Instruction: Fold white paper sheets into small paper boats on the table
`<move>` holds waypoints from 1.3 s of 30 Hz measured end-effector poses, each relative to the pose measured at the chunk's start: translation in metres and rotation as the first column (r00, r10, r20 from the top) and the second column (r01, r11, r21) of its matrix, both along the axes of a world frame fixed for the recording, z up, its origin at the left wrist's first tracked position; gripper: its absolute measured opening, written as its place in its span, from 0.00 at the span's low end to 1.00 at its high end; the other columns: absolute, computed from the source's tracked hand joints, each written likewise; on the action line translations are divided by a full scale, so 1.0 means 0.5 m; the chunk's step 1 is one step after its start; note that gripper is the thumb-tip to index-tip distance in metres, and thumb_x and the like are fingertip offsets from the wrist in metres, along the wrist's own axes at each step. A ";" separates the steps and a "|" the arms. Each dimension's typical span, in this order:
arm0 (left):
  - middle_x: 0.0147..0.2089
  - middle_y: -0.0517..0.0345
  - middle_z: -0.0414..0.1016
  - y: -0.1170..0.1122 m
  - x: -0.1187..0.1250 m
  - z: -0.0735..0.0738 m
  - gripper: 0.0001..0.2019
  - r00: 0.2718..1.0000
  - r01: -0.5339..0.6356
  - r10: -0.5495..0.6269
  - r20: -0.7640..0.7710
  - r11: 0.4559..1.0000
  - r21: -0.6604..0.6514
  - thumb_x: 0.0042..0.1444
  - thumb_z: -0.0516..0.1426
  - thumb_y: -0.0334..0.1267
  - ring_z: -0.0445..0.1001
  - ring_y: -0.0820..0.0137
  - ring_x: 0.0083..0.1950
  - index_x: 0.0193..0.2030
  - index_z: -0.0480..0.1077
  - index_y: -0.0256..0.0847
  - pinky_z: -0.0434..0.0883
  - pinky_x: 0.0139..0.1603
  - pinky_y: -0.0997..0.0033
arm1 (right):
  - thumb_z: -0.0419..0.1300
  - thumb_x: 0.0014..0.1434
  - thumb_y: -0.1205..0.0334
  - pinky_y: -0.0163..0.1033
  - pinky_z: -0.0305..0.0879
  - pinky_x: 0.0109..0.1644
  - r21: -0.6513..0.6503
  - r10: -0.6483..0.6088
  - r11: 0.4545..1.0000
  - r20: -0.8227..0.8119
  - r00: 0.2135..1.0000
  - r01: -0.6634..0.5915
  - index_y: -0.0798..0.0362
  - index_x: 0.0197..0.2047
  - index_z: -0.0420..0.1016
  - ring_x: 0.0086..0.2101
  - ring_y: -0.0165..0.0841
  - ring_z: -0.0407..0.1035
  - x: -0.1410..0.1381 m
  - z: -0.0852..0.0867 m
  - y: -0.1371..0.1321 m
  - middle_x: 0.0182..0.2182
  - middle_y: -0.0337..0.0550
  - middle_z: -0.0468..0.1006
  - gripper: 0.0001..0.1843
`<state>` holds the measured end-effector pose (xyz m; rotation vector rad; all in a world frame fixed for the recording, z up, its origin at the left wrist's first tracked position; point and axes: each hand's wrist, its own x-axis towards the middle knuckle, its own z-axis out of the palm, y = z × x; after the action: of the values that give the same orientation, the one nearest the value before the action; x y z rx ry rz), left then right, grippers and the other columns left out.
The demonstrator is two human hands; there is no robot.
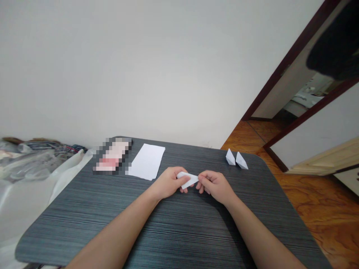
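A small piece of folded white paper [191, 180] is held between both hands just above the dark table. My left hand [170, 182] is closed on its wider end, the thumb lying across the top. With thumb and fingertips, my right hand [215, 185] pinches the narrow pointed end. Farther left lies a stack of white paper sheets [147, 161], slightly uneven at the edges. Two folded white paper shapes, a left one [230, 157] and a right one [241, 160], stand side by side near the table's far right corner.
The dark wood-grain table [174, 239] reaches the pale wall [157, 74]. A blurred-out pinkish item [112, 155] lies at its far left. Plastic-covered bundles [36, 168] sit left of the table. Wooden floor [322, 198] and a doorway [283, 89] are on the right.
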<state>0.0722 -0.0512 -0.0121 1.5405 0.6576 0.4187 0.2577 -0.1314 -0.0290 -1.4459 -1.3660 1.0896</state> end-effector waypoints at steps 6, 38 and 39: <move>0.25 0.56 0.74 -0.002 0.000 0.001 0.11 1.000 -0.007 0.008 -0.016 1.000 0.019 0.55 0.53 0.42 0.73 0.71 0.26 0.35 0.69 0.35 0.69 0.27 0.74 | 0.55 0.58 0.56 0.29 0.56 0.18 -0.049 -0.009 0.999 -0.055 0.998 0.006 0.56 0.28 0.70 0.19 0.26 0.66 -0.002 0.001 0.000 0.22 0.41 0.76 0.13; 0.26 0.56 0.74 -0.002 0.000 -0.003 0.13 0.998 0.031 -0.025 -0.052 0.991 0.134 0.54 0.54 0.42 0.71 0.72 0.27 0.36 0.73 0.35 0.64 0.26 0.76 | 0.54 0.59 0.59 0.31 0.63 0.23 -0.014 0.044 0.999 0.031 0.999 -0.043 0.56 0.28 0.69 0.20 0.26 0.67 -0.020 0.011 -0.002 0.22 0.41 0.75 0.12; 0.27 0.56 0.74 -0.002 0.001 -0.003 0.13 0.998 0.026 -0.019 -0.055 0.989 0.142 0.53 0.54 0.43 0.71 0.72 0.27 0.36 0.73 0.35 0.64 0.26 0.76 | 0.54 0.59 0.59 0.31 0.64 0.23 -0.007 0.047 0.999 0.051 0.998 -0.047 0.56 0.28 0.70 0.20 0.26 0.68 -0.021 0.012 -0.002 0.22 0.41 0.75 0.12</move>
<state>0.0725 -0.0523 -0.0136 1.6985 0.6625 0.4161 0.2473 -0.1326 -0.0232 -1.4613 -1.4402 1.0935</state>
